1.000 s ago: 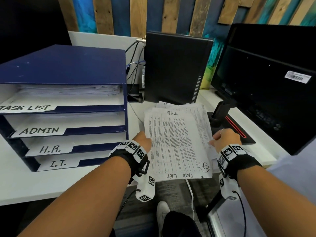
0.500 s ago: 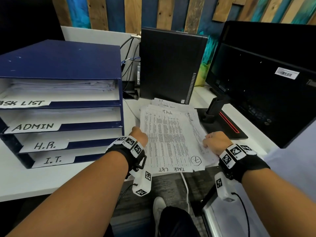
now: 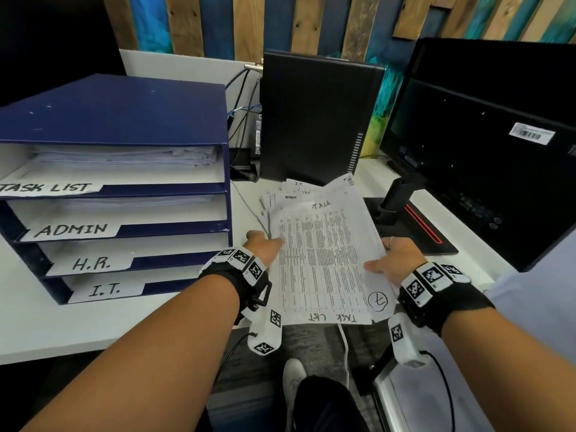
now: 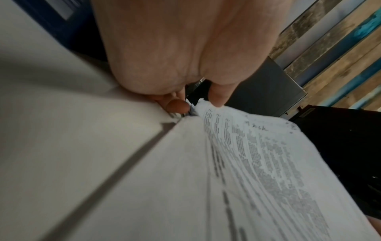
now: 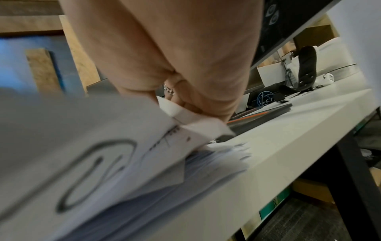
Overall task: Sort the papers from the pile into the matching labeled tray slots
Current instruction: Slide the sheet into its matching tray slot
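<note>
- On the white desk (image 3: 93, 325), just to the right of the blue tray rack (image 3: 124, 120), lies the pile of papers (image 3: 299, 194).
- The left hand (image 3: 265, 246) pinches the left edge of the top sheet (image 3: 324, 260), thumb on top and fingers under. The right hand (image 3: 396, 260) holds the right edge the same way. Two hands keep the floppy sheet flat, I think.
- The top sheet says "TASK LIST" at its near end, so it likely belongs in the top slot (image 3: 124, 173) of the rack, the one marked TASK LIST. That slot already has papers in it.
- The slots marked ADMIN, H.R. and I.T. sit below it in the rack.
- The sheet is lifted a little off the pile, still right of the rack, not in any slot.
- A black computer box (image 3: 318, 120) and a monitor (image 3: 483, 151) stand further right of the rack.
</note>
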Action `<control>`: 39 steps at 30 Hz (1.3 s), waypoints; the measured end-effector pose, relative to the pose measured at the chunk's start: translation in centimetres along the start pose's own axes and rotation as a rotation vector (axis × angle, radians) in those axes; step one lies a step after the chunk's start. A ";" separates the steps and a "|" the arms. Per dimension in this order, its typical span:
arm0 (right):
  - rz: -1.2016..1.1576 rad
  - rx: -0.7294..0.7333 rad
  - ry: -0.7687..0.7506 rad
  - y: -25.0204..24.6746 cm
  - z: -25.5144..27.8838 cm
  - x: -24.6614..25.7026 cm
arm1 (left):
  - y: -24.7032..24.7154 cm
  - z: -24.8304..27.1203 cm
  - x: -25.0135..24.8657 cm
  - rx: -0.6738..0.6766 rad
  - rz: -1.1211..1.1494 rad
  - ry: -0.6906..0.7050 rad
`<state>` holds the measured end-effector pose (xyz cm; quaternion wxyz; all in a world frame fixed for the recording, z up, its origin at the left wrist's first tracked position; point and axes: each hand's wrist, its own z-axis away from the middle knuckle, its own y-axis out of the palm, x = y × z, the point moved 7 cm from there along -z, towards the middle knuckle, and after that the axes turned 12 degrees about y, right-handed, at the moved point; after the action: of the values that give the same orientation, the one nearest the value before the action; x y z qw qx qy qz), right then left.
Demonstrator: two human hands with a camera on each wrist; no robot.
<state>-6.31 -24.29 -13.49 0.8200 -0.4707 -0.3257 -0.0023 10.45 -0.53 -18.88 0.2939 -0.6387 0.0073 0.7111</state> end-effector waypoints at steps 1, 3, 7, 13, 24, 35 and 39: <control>-0.025 0.010 -0.015 -0.3 0.2 -0.3 | -0.1 0.4 -0.2 -0.017 -0.008 0.007; -0.083 0.031 -0.047 -0.9 0.6 -0.8 | 0.1 0.7 -0.7 -0.015 0.020 0.054; -0.178 0.062 -0.136 -1.9 2.0 -1.3 | -0.1 1.4 -2.3 -0.001 0.049 0.182; -0.286 0.088 -0.236 -2.6 4.6 -1.2 | -1.2 5.4 -5.6 -0.121 0.002 0.385; -0.569 0.096 -0.368 -0.5 9.6 -0.4 | -5.1 13.6 -3.9 -0.384 0.175 0.546; -0.664 0.367 -0.364 6.6 14.3 1.1 | -10.7 19.4 2.0 -0.450 0.180 0.480; -0.652 0.391 -0.404 8.5 17.0 4.0 | -15.8 20.9 3.3 -0.590 0.124 0.447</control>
<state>-9.56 -5.22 -12.05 0.7699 -0.1697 -0.6058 -0.1071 -1.73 21.90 -12.26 0.0448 -0.8337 -0.0952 0.5420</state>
